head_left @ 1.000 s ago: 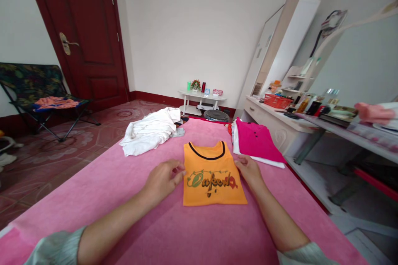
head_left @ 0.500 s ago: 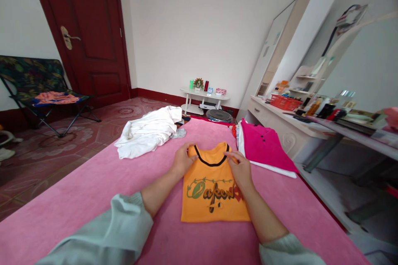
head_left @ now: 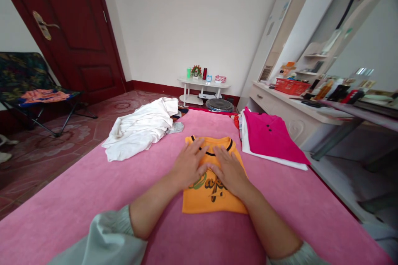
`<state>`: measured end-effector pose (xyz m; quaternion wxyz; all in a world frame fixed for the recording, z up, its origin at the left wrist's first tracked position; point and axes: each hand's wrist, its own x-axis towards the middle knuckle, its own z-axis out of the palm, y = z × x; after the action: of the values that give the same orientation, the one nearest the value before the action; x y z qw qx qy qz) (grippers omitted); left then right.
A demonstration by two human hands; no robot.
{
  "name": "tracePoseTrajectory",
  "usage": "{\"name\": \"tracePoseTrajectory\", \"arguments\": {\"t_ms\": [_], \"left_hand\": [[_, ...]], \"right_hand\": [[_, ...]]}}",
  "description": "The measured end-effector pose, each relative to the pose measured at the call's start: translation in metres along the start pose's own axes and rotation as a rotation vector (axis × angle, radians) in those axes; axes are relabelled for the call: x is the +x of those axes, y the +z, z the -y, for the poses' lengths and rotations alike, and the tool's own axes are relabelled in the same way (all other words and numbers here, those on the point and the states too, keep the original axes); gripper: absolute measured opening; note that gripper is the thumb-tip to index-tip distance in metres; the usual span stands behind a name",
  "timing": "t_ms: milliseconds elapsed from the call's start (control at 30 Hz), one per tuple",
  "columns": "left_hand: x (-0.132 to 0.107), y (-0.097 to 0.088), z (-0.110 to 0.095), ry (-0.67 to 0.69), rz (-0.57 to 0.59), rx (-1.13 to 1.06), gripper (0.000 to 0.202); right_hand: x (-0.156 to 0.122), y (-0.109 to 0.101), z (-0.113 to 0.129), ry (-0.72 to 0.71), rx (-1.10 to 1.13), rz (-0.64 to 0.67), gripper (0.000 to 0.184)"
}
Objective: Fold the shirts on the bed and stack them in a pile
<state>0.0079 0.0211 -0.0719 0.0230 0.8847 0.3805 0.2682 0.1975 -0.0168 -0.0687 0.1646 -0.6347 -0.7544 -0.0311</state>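
A folded orange top (head_left: 211, 198) with a black neckline and a printed word lies on the pink bed cover (head_left: 93, 190) in front of me. My left hand (head_left: 188, 165) rests flat on its middle, fingers stretched toward the collar. Beside it, touching, my right hand (head_left: 228, 169) also lies flat on the print with fingers spread. Both hands hold nothing. My pale green sleeves show at the bottom edge.
A crumpled white garment (head_left: 139, 128) lies at the far left of the bed. A folded pink top on white cloth (head_left: 270, 138) sits at the far right. Beyond stand a folding chair (head_left: 27, 87), a red door (head_left: 68, 29), a small white table (head_left: 203, 87) and a cluttered dresser (head_left: 298, 103).
My hands went from the shirt's sides up to its collar, then came down flat onto the middle of the shirt. The view has shifted closer and slightly left.
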Motion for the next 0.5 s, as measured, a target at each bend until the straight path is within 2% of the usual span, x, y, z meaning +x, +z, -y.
{"name": "tracePoseTrajectory", "arguments": {"t_ms": [67,167,500], "left_hand": [[-0.004,0.009,-0.006,-0.01,0.164,0.027,0.056],[-0.005,0.014,-0.008,-0.063,0.252,0.056,0.058],[-0.004,0.013,-0.01,-0.122,0.231,0.053,0.058]], "right_hand": [[0.0,0.007,0.003,-0.004,-0.013,0.131,0.058],[-0.001,0.012,0.002,0.027,-0.035,0.168,0.06],[0.0,0.014,-0.001,0.05,-0.035,0.173,0.059]]}}
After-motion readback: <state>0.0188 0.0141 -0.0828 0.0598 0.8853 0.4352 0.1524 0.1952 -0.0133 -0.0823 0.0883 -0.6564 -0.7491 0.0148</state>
